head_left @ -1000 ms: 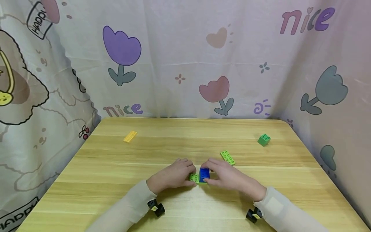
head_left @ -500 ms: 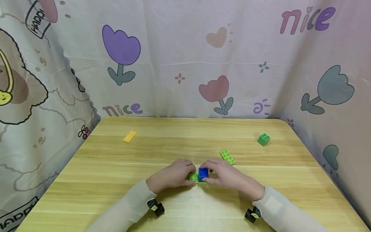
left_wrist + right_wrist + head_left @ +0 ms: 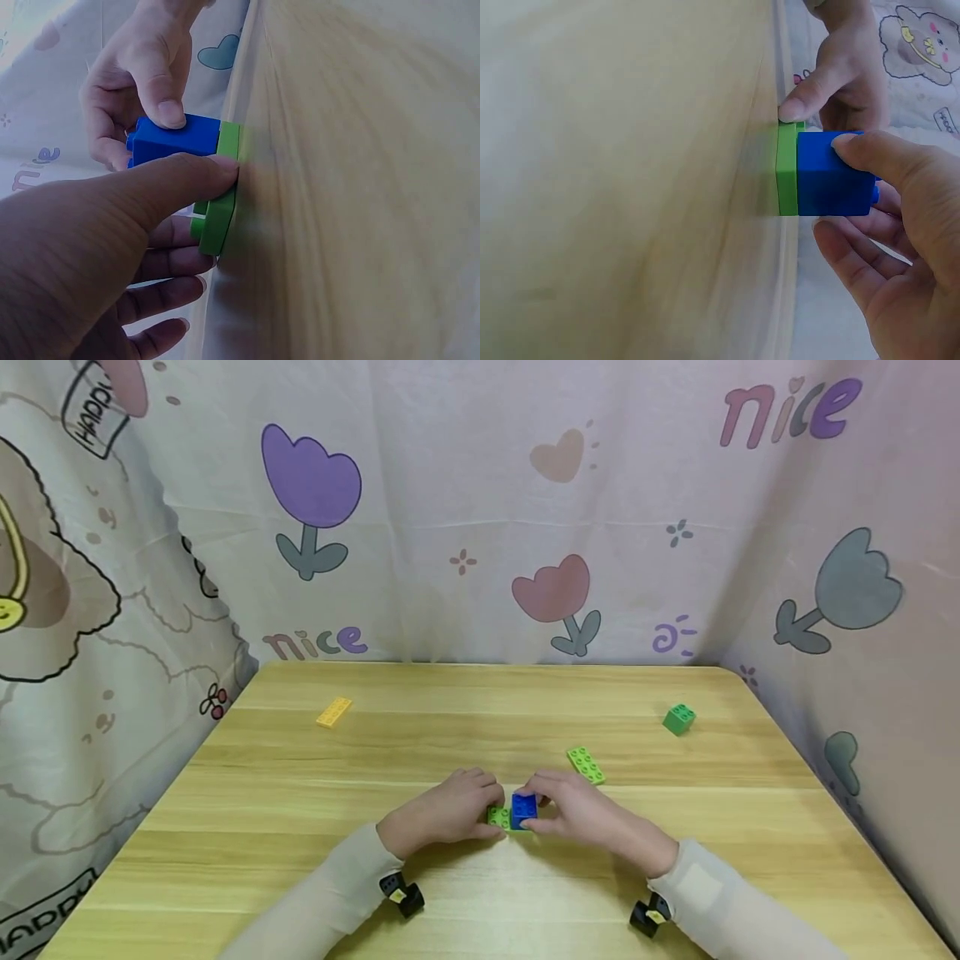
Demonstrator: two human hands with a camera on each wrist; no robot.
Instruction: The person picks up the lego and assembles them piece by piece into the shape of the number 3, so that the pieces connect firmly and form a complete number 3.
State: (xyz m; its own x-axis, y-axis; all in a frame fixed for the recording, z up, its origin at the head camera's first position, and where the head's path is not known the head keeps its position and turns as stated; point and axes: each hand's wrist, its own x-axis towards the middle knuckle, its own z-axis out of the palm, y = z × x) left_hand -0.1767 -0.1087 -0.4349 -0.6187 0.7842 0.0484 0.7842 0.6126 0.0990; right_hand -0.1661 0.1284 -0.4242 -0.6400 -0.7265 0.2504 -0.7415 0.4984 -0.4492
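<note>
A blue building block [image 3: 524, 811] stands on the right half of a flat light-green building plate [image 3: 498, 817] near the middle of the table. My right hand [image 3: 581, 814] pinches the blue block between thumb and fingers. With thumb and fingers my left hand [image 3: 457, 810] grips the plate's left end. In the right wrist view the blue block [image 3: 834, 174] sits flush against the green plate [image 3: 787, 169]. Studs show on the plate's left part, partly behind my left thumb [image 3: 202, 176] in the left wrist view.
Another light-green plate [image 3: 586, 765] lies just beyond my right hand. A green block [image 3: 679, 719] stands at the back right of the wooden table [image 3: 450, 718], and a yellow-orange plate [image 3: 333, 712] lies at the back left. A printed curtain [image 3: 435, 485] hangs behind.
Both hands keep their hold on the blue block and the plate. The whole head view has shifted very slightly; nothing else has visibly moved.
</note>
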